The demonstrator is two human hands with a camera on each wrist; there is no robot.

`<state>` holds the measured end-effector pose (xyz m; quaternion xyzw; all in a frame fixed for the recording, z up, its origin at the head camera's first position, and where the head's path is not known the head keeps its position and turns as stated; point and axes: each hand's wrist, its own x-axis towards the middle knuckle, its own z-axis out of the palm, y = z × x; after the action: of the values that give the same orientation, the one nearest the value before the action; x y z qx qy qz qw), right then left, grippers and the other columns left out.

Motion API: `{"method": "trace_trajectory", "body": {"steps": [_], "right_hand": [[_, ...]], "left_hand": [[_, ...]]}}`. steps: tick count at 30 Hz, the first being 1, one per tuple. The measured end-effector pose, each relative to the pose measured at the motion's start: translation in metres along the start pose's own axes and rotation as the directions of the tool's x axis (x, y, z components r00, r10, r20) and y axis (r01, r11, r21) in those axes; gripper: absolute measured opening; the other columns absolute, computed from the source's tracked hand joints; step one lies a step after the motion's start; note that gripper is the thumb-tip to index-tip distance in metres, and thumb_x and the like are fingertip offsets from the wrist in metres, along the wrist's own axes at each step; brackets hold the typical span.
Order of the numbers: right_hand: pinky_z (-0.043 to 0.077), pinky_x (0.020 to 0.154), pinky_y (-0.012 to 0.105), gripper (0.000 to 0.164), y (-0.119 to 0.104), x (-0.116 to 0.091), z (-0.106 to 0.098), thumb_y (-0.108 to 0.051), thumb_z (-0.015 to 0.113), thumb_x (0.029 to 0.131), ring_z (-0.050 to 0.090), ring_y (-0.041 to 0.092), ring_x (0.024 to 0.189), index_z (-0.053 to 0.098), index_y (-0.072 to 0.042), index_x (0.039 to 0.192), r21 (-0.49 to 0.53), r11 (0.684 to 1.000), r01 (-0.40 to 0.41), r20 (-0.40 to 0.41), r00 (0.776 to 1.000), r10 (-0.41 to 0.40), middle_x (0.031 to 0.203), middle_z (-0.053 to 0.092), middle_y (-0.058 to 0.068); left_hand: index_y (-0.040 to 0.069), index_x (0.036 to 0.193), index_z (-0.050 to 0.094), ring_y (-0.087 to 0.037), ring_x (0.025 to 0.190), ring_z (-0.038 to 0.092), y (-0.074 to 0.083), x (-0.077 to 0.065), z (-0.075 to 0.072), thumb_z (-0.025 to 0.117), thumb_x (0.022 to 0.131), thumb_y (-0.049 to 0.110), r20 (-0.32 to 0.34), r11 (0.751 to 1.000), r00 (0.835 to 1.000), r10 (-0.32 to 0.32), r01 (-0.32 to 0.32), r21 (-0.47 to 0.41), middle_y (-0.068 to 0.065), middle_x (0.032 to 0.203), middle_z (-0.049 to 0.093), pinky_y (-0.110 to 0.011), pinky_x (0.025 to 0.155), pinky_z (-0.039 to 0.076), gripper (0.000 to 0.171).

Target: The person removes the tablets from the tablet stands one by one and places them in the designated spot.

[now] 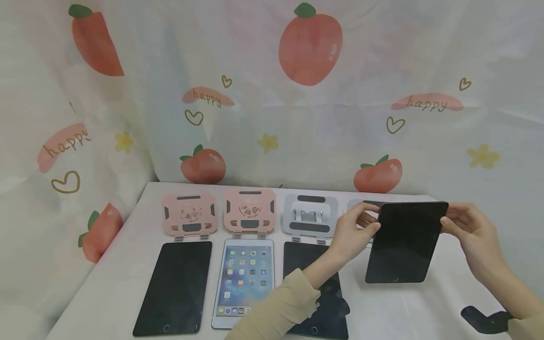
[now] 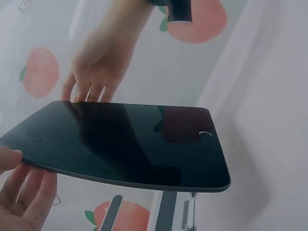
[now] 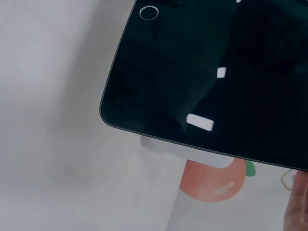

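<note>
Both hands hold a black tablet tilted above the white table, screen towards me, round button at its lower edge. My left hand pinches its upper left edge; the thumb shows on the near side in the left wrist view. At the opposite upper edge my right hand grips with thumb and fingers. The right wrist view shows the dark screen and a little of the right hand. Behind the tablet and left hand, a grey folding stand is mostly hidden.
Along the back lie two pink stands and a blue-grey stand. In front are a black tablet, a white tablet with its screen lit, and another black tablet, partly under the left arm. A printed curtain hangs behind.
</note>
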<state>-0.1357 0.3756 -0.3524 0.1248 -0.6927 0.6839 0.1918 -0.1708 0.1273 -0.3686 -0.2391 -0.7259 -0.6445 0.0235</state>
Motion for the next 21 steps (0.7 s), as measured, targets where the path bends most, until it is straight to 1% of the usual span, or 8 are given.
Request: {"method": "trace_trajectory", "body": {"steps": [3, 6, 10, 13, 15, 17, 21], "right_hand": [[0.052, 0.068, 0.012, 0.035, 0.002, -0.005, -0.001, 0.019, 0.053, 0.087, 0.065, 0.003, 0.078, 0.061, -0.007, 0.109, -0.011, 1.000, -0.003, 0.016, 1.000, 0.004, 0.094, 0.069, -0.007], [0.052, 0.067, 0.012, 0.035, 0.005, -0.010, -0.003, 0.017, 0.053, 0.087, 0.065, 0.002, 0.077, 0.062, -0.008, 0.109, -0.029, 1.000, -0.011, 0.031, 0.999, 0.012, 0.094, 0.069, -0.007], [0.051, 0.067, 0.012, 0.035, 0.011, -0.016, -0.004, 0.016, 0.053, 0.088, 0.065, 0.002, 0.076, 0.063, -0.010, 0.109, -0.052, 0.998, -0.044, 0.051, 0.998, 0.047, 0.092, 0.070, -0.009], [0.050, 0.067, 0.011, 0.035, 0.015, -0.021, -0.006, 0.013, 0.053, 0.089, 0.065, 0.002, 0.074, 0.063, -0.013, 0.109, -0.082, 0.993, -0.086, 0.055, 0.994, 0.091, 0.091, 0.071, -0.010], [0.049, 0.067, 0.010, 0.034, 0.017, -0.024, -0.008, 0.011, 0.055, 0.090, 0.064, 0.001, 0.073, 0.063, -0.016, 0.109, -0.121, 0.985, -0.120, 0.050, 0.991, 0.127, 0.090, 0.070, -0.012], [0.049, 0.067, 0.010, 0.034, 0.019, -0.026, -0.009, 0.009, 0.056, 0.090, 0.064, 0.001, 0.073, 0.062, -0.019, 0.109, -0.169, 0.975, -0.147, 0.038, 0.987, 0.155, 0.089, 0.069, -0.013], [0.049, 0.065, 0.011, 0.033, 0.023, -0.030, -0.009, 0.005, 0.058, 0.091, 0.063, 0.001, 0.071, 0.063, -0.023, 0.107, -0.237, 0.951, -0.198, 0.022, 0.978, 0.209, 0.085, 0.068, -0.015]], "left_hand": [[0.015, 0.113, 0.064, 0.007, 0.069, 0.051, -0.001, -0.006, 0.002, 0.066, 0.088, 0.005, -0.005, 0.999, 0.999, -0.034, 0.034, -0.034, -0.006, 0.088, 0.066, -0.011, 0.063, 0.048, 0.027], [0.013, 0.112, 0.065, 0.007, 0.064, 0.052, -0.003, -0.010, 0.004, 0.066, 0.087, 0.003, -0.005, 0.994, 0.998, -0.063, 0.062, -0.088, -0.009, 0.087, 0.067, -0.011, 0.059, 0.050, 0.027], [0.010, 0.111, 0.066, 0.003, 0.060, 0.056, -0.006, -0.016, 0.006, 0.067, 0.085, -0.001, -0.010, 0.978, 0.993, -0.115, 0.112, -0.177, -0.012, 0.085, 0.067, -0.014, 0.058, 0.053, 0.028], [0.009, 0.110, 0.067, 0.000, 0.060, 0.059, -0.008, -0.019, 0.007, 0.067, 0.084, -0.003, -0.011, 0.956, 0.986, -0.168, 0.160, -0.246, -0.014, 0.084, 0.068, -0.017, 0.058, 0.055, 0.028], [0.009, 0.109, 0.067, -0.001, 0.060, 0.059, -0.010, -0.021, 0.009, 0.067, 0.083, -0.004, -0.011, 0.937, 0.979, -0.205, 0.194, -0.290, -0.015, 0.084, 0.068, -0.018, 0.057, 0.055, 0.028], [0.008, 0.108, 0.068, -0.001, 0.061, 0.058, -0.011, -0.023, 0.009, 0.067, 0.083, -0.005, -0.004, 0.916, 0.970, -0.242, 0.227, -0.329, -0.013, 0.082, 0.067, -0.019, 0.057, 0.055, 0.028], [0.009, 0.106, 0.068, -0.007, 0.063, 0.063, -0.016, -0.027, 0.011, 0.067, 0.082, -0.006, 0.010, 0.878, 0.952, -0.307, 0.288, -0.382, -0.013, 0.081, 0.068, -0.022, 0.056, 0.056, 0.029]]}}
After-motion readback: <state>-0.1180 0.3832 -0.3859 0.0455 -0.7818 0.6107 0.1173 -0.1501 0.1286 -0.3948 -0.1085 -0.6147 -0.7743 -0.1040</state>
